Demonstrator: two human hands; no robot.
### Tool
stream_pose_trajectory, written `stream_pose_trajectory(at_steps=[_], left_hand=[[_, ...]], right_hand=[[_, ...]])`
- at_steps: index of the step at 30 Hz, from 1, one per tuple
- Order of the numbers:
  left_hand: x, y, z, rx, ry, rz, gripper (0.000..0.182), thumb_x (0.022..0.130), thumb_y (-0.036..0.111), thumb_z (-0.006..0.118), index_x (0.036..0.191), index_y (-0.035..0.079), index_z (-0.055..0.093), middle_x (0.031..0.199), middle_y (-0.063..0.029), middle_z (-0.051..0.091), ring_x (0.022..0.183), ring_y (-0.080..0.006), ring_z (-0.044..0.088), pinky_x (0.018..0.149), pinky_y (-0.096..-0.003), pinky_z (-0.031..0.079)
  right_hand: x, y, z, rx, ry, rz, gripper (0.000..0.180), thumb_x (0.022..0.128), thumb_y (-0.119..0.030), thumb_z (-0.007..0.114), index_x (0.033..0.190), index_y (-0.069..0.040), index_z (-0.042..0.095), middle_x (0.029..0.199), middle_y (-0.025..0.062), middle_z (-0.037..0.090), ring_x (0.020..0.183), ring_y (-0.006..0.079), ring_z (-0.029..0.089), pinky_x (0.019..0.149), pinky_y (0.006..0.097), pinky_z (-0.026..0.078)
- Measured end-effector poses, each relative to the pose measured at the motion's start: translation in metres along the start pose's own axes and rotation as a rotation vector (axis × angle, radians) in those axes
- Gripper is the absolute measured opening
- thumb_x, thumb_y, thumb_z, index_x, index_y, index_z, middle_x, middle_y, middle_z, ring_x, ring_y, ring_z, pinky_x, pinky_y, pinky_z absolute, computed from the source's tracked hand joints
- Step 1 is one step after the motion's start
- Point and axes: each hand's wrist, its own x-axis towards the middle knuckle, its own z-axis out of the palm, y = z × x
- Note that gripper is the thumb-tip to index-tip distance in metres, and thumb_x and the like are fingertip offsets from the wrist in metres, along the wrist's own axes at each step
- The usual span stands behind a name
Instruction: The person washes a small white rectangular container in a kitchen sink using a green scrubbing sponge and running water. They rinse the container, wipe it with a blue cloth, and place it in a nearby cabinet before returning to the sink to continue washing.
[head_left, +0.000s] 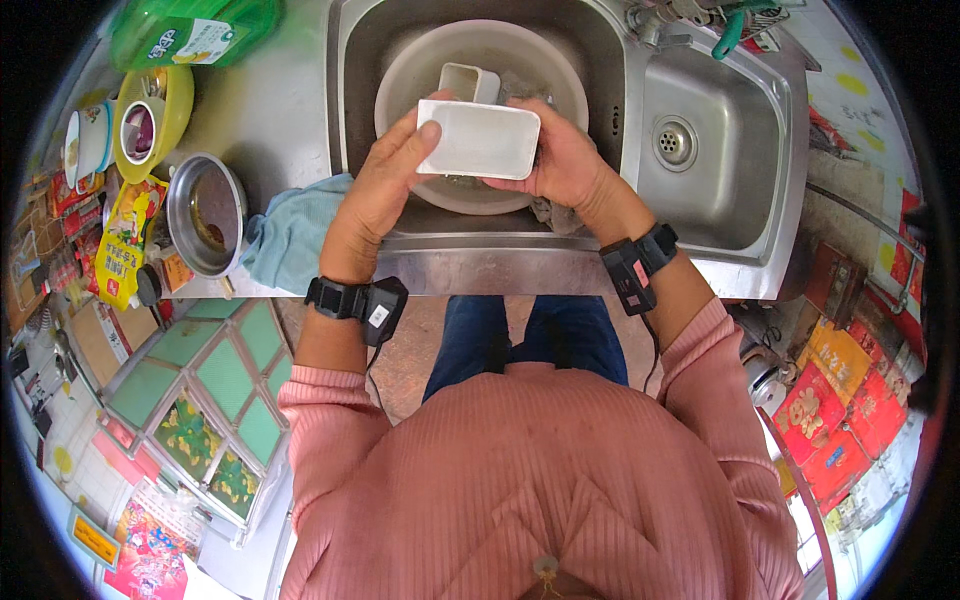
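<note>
Between my two hands I hold a white rectangular plastic container (480, 141) over a round wash basin. My left hand (390, 169) grips its left end, thumb lying on the flat face. On the right, my right hand (566, 157) holds the other end, its fingers partly hidden behind it. The pale basin (397, 71) stands in the larger steel sink bowl and holds cloudy water. A second white container (487, 84) sits in the basin just beyond my hands. Something translucent lies beside it, too unclear to name. A wet greyish cloth (556, 216) hangs by the basin's near right rim.
Right of the basin is a smaller sink bowl (720, 180) with a drain; a faucet (649, 26) stands behind. On the left counter are a light-blue cloth (300, 232), a steel pot (217, 176) with brown liquid, a yellow basin (176, 97) and a green plastic container (247, 22).
</note>
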Motion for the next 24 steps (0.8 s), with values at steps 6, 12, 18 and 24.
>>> stream_pose_trajectory(at_steps=[6, 12, 18, 24], left_hand=[[-0.001, -0.006, 0.009, -0.061, 0.166, 0.088, 0.052, 0.099, 0.035, 0.061, 0.144, 0.009, 0.053, 0.129, -0.0058, 0.062, 0.117, -0.0159, 0.059, 0.099, -0.0318, 0.048], [-0.004, -0.004, 0.015, 0.015, 0.297, 0.096, 0.056, 0.097, 0.029, 0.065, 0.146, 0.008, 0.048, 0.128, -0.0067, 0.061, 0.112, -0.017, 0.062, 0.087, -0.0339, 0.056], [-0.004, -0.008, 0.031, -0.052, 0.36, 0.095, 0.051, 0.096, 0.025, 0.067, 0.141, 0.007, 0.052, 0.121, -0.0079, 0.063, 0.106, -0.0171, 0.065, 0.077, -0.0331, 0.061], [-0.006, -0.017, 0.04, 0.004, 0.432, 0.197, 0.047, 0.093, 0.016, 0.07, 0.136, 0.005, 0.054, 0.115, -0.0075, 0.063, 0.102, -0.0156, 0.064, 0.078, -0.03, 0.058]], right_hand=[[-0.008, 0.002, -0.002, -0.312, 0.295, -0.296, 0.041, 0.104, -0.034, 0.048, 0.133, -0.006, 0.054, 0.12, 0.0127, 0.064, 0.097, 0.0236, 0.067, 0.082, 0.0385, 0.059], [-0.033, -0.003, 0.014, -1.232, 0.375, -0.889, 0.029, 0.102, -0.011, 0.05, 0.129, -0.002, 0.057, 0.125, 0.0135, 0.062, 0.104, 0.0221, 0.063, 0.091, 0.0334, 0.052], [-0.022, 0.023, 0.021, -1.921, 0.193, -1.14, 0.036, 0.09, -0.013, 0.066, 0.126, -0.009, 0.063, 0.15, 0.0141, 0.045, 0.135, 0.038, 0.045, 0.113, 0.0429, 0.038], [-0.005, 0.027, 0.011, -1.088, 0.374, -0.965, 0.039, 0.093, -0.02, 0.068, 0.126, -0.002, 0.061, 0.14, 0.0203, 0.053, 0.128, 0.0336, 0.053, 0.11, 0.0391, 0.04]])
